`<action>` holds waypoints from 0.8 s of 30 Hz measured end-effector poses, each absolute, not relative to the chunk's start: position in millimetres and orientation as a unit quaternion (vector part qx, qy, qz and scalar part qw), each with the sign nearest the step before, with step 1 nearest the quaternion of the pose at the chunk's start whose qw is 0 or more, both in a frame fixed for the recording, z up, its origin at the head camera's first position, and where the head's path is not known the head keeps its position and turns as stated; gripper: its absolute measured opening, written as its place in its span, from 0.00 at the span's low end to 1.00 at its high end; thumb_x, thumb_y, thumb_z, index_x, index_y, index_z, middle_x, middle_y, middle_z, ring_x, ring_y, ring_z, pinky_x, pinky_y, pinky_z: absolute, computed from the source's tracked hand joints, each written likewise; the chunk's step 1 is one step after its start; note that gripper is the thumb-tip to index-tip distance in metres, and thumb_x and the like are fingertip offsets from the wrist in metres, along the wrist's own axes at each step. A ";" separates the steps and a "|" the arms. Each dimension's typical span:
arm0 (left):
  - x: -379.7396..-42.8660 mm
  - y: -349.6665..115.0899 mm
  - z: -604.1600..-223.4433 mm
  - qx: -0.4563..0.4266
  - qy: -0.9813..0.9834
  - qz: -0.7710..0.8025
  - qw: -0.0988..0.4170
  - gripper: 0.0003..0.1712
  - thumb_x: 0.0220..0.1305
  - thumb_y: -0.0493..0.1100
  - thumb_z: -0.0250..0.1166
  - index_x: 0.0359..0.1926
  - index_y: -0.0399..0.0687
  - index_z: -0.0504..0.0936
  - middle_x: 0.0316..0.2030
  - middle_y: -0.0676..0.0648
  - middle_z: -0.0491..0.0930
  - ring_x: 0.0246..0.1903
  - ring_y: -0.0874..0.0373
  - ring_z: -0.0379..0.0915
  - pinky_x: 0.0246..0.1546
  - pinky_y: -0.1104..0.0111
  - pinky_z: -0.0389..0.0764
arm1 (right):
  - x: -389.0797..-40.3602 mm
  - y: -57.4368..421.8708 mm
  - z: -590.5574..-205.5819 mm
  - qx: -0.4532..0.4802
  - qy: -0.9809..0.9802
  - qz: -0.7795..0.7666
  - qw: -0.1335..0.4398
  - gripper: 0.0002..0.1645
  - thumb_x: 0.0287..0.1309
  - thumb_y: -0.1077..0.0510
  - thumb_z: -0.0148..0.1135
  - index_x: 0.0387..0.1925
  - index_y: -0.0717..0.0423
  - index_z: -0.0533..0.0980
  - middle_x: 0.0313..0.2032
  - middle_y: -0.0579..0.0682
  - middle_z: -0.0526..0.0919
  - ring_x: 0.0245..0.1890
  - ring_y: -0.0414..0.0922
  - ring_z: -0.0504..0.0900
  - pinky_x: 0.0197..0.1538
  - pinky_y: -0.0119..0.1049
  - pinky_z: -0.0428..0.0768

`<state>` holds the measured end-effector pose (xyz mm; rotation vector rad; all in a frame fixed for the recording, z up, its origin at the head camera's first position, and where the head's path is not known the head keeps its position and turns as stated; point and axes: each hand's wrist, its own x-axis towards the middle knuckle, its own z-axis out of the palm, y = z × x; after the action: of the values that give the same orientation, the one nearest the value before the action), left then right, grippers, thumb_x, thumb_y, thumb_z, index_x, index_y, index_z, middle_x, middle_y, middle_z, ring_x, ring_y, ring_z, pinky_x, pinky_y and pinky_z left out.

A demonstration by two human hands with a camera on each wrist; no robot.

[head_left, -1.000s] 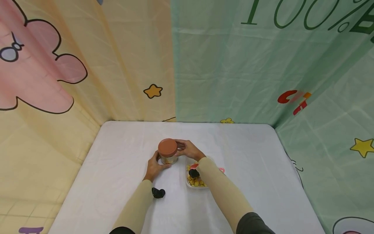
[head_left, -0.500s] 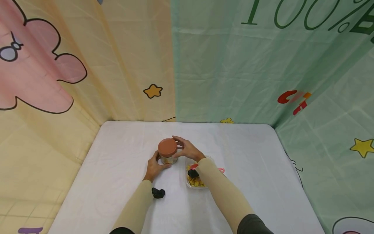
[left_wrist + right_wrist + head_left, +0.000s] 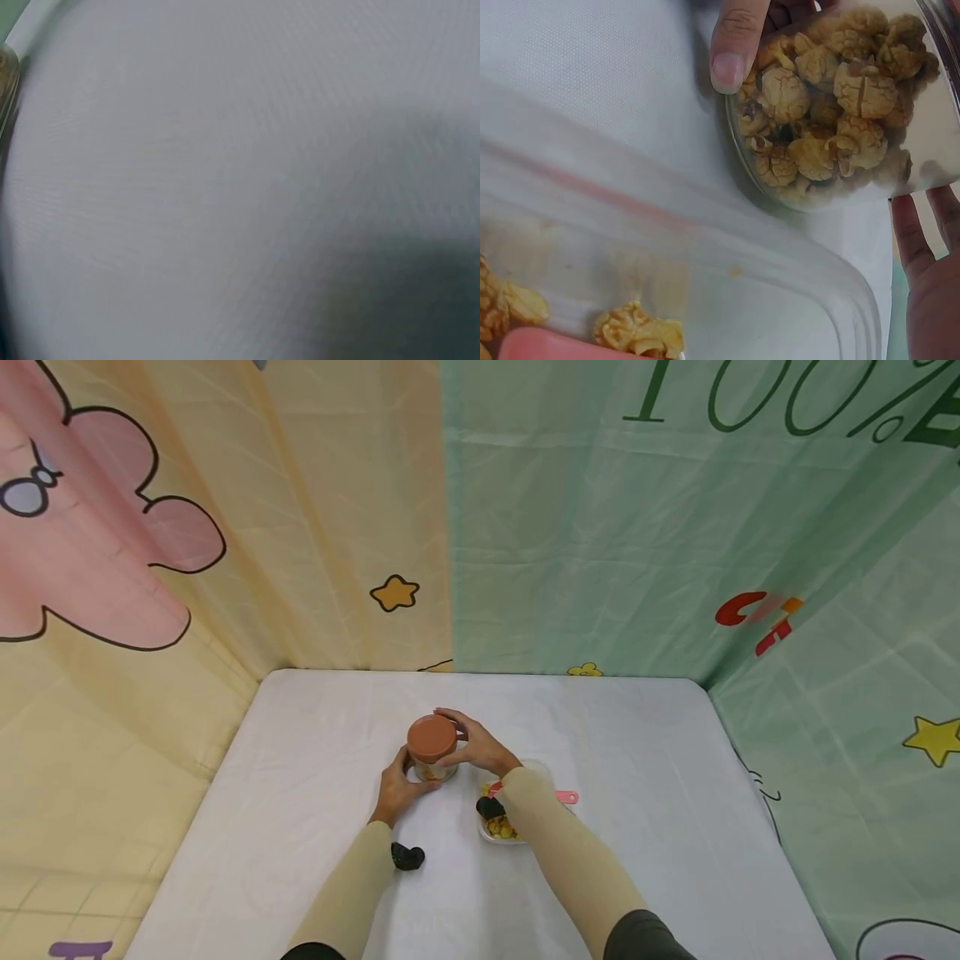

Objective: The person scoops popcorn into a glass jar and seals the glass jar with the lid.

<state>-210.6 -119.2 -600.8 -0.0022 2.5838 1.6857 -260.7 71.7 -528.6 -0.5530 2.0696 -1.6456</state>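
Observation:
A clear jar (image 3: 430, 772) with popcorn inside and a brown-orange lid (image 3: 432, 737) stands upright on the white table. My left hand (image 3: 395, 789) holds its side low down, fingers behind and thumb in front. At the lid's right side my right hand (image 3: 482, 748) curls its fingers behind the rim, with the thumb at the front. Close up in the right wrist view, golden popcorn (image 3: 825, 105) fills part of the jar. The left thumb (image 3: 733, 56) presses near the jar's base there, and my right hand (image 3: 934, 300) shows at the lower right.
Just right of the jar, partly under my right forearm, sits a clear plastic tub (image 3: 489, 838) holding popcorn (image 3: 502, 828) and a scoop-like pink tool whose handle (image 3: 567, 797) sticks out to the right. The left wrist view shows mostly white tablecloth (image 3: 187, 150). Patterned curtains (image 3: 570, 543) surround the table.
My right fingers have loosened off the lid's right side, then moved round to its far edge, with the thumb coming forward. The left hand and jar have stayed put.

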 end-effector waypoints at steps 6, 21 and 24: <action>-210.6 -118.7 -599.2 -0.008 0.837 0.545 0.040 0.53 0.43 0.39 0.80 0.69 0.38 0.61 0.64 0.35 0.68 0.65 0.41 0.62 0.68 0.48 0.60 | -259.3 68.7 -534.5 -0.192 0.758 -0.593 0.191 0.51 0.48 0.65 0.74 0.72 0.54 0.58 0.67 0.51 0.68 0.64 0.51 0.68 0.66 0.51 0.69; -209.8 -118.6 -603.8 -0.005 0.838 0.545 0.032 0.53 0.43 0.40 0.80 0.69 0.40 0.61 0.64 0.37 0.68 0.65 0.42 0.62 0.68 0.47 0.59 | -243.9 61.1 -539.0 -0.139 0.783 -0.593 0.125 0.52 0.42 0.58 0.79 0.69 0.52 0.62 0.64 0.50 0.70 0.62 0.49 0.72 0.63 0.42 0.74; -209.9 -118.1 -603.3 -0.003 0.836 0.547 0.029 0.53 0.43 0.39 0.80 0.69 0.40 0.61 0.64 0.37 0.69 0.65 0.42 0.63 0.68 0.48 0.60 | -240.0 58.3 -539.3 -0.124 0.791 -0.589 0.111 0.53 0.41 0.56 0.79 0.68 0.52 0.62 0.64 0.50 0.70 0.63 0.49 0.71 0.63 0.43 0.74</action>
<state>-209.9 -118.1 -603.3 -0.0104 2.5796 1.6886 -240.0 58.3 -539.3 -0.3639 2.3237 -1.7287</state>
